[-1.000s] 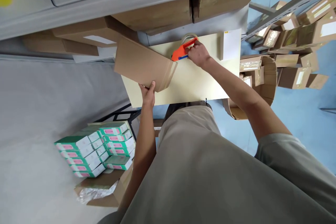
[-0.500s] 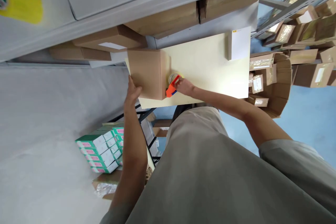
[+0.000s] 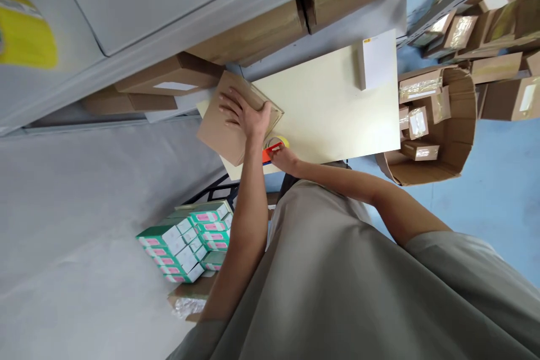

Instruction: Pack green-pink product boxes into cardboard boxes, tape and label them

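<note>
Carton (image 3: 217, 132) lies at left end of tabletop (image 3: 333, 112). I see left hand (image 3: 252, 118) spread open on it, right hand (image 3: 284, 158) curled round tape gun (image 3: 266, 155) beside its near corner.

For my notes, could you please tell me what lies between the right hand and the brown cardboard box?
In the head view, an orange handheld tape dispenser, held by the right hand, lies there beside the brown cardboard box.

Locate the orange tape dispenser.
In the head view's centre, the dispenser is in the right hand, beside the cardboard box under the left hand.
</note>
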`<state>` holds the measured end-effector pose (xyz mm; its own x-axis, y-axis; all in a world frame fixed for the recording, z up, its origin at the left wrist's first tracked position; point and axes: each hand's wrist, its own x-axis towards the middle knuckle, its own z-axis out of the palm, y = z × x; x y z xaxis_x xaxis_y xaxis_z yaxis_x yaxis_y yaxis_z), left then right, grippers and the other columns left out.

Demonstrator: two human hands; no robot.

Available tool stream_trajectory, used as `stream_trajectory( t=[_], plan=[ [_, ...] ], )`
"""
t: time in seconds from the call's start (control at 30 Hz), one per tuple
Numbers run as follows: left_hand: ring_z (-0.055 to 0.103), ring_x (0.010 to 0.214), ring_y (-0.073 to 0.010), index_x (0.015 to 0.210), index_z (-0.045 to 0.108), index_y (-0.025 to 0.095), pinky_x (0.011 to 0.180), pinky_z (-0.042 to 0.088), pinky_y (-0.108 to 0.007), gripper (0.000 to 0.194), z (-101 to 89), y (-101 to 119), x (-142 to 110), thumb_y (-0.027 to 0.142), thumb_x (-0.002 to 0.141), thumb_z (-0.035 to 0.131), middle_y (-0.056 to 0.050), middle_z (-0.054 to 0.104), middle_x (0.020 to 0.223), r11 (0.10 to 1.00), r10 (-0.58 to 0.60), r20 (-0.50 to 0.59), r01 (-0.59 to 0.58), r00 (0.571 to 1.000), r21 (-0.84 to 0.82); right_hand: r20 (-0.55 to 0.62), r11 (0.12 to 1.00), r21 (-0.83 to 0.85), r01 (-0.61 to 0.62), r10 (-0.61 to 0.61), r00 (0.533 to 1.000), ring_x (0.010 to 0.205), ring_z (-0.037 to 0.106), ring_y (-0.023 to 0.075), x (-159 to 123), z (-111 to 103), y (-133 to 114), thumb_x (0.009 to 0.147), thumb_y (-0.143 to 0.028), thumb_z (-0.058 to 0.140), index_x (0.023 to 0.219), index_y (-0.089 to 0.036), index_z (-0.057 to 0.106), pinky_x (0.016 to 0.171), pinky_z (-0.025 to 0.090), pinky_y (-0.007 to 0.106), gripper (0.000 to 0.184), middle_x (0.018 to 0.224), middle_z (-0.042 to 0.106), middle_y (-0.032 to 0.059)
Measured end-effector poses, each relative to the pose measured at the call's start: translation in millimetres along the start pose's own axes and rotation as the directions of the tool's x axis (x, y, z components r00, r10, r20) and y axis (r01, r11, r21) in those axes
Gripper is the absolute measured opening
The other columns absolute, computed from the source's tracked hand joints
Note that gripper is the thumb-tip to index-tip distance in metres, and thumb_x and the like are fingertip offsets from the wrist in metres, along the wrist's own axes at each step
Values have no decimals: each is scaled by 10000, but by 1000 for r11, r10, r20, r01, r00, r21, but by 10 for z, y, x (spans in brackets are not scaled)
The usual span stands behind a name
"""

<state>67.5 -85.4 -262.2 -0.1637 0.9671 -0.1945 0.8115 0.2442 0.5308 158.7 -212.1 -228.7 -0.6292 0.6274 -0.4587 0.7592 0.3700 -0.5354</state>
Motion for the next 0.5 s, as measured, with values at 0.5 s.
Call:
stream_trajectory(
  t=[0.5],
  plan=[
    [-368, 1716, -468, 1866, 199, 230, 1370, -115, -824, 1339, -178, -180, -56, 283, 752, 939, -99, -153, 1950, 997, 11, 180, 3, 984, -73, -207, 951, -88, -297, 274, 939, 1097, 815, 312, -375, 14, 1618, 1130, -139, 407, 1526, 49, 567, 1186, 474, 501, 466, 1187, 855, 242]
  ],
)
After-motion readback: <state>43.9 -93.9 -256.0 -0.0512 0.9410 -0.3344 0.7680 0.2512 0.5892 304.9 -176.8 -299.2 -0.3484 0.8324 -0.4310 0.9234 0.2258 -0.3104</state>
